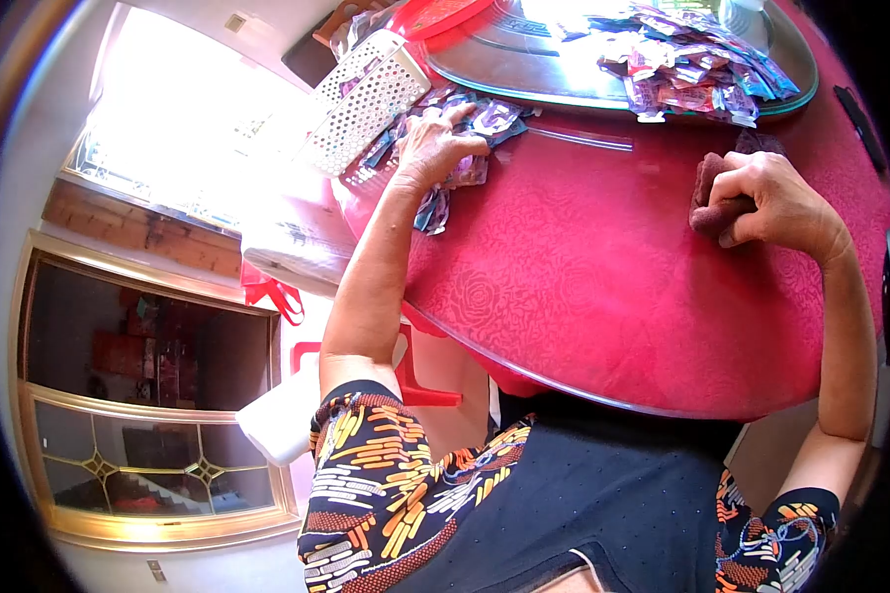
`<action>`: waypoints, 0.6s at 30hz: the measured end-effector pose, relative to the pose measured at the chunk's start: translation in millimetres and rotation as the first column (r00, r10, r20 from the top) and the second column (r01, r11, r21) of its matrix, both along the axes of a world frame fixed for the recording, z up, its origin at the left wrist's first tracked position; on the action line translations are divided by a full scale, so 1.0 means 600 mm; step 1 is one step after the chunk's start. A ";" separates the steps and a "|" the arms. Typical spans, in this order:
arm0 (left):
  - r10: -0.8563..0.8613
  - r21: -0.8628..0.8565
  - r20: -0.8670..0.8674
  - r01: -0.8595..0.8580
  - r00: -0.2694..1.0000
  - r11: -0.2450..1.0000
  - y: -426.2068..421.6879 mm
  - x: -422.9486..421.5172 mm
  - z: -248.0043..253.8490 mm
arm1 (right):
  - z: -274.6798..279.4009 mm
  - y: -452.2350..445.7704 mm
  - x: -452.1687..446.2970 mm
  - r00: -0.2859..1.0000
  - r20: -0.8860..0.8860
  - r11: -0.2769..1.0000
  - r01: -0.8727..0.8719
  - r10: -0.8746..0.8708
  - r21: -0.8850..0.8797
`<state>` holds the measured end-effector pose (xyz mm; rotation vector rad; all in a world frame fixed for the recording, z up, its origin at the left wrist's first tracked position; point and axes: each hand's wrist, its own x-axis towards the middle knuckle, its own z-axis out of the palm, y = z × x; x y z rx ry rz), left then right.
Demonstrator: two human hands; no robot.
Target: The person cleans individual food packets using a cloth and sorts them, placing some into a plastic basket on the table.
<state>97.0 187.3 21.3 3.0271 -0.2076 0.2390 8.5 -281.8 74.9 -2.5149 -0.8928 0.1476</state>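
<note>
My left hand (435, 148) lies over a pile of small shiny sachets (494, 117) at the table's far left edge, fingers spread and partly hidden among them. Some sachets hang near the rim below it. On the right side of the table, my right hand (776, 203) is closed around a bunched dark brown cloth (707, 193), which touches the red tablecloth (564, 257). A white perforated basket (371, 99) stands tilted just beyond my left hand.
A raised round turntable (524, 64) at the back carries another heap of sachets (702, 69) and a red tray (445, 15). A dark narrow object (858, 128) lies at the right edge. Red stool (430, 395) and white chair-like form (282, 420) stand below left.
</note>
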 end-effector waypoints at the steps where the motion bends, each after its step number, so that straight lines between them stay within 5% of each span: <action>1: 0.018 -0.017 -0.003 -0.018 1.000 1.000 -0.007 -0.003 0.004 | -0.001 0.000 0.000 1.000 -0.011 1.000 -0.003 0.003 0.012; 9: 0.101 -0.280 0.249 -0.028 0.963 0.959 -0.030 -0.031 -0.014 | 0.000 -0.001 0.004 0.999 -0.036 1.000 -0.012 0.012 0.018; 12: 0.231 -0.407 0.217 -0.127 0.948 0.905 -0.036 -0.040 -0.012 | -0.002 -0.002 0.005 1.000 -0.028 1.000 -0.010 0.009 -0.004; 18: 0.232 -0.641 0.294 0.011 0.927 0.768 0.000 -0.020 -0.039 | -0.002 -0.003 0.007 0.999 -0.040 1.000 -0.002 0.001 -0.014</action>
